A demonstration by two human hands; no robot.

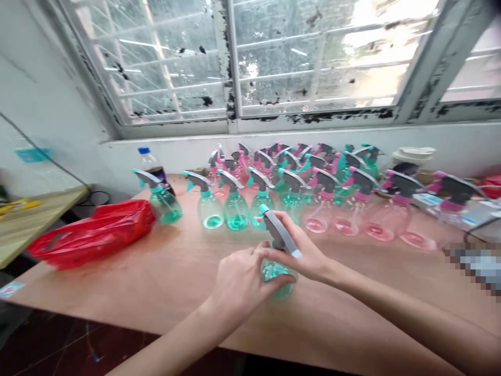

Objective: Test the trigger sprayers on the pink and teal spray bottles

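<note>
A green see-through spray bottle (279,284) stands near the front of the table, tilted slightly or upright; I cannot tell which. Around its body my left hand (240,271) is wrapped, the thumb lying across the front. My right hand (303,248) grips the grey trigger head at the bottle's top, its fingers behind the head and the thumb at the neck. Just beyond the hands runs a row of similar spray bottles, green ones (237,211) on the left and pink ones (319,211) on the right.
A red plastic bag (97,230) lies at the table's left, beside a lone green spray bottle (166,206). Behind it stands a dark drink bottle with a blue cap (144,150). More sprayers crowd toward the window (313,57). A white-lidded cup (413,155) is at back right.
</note>
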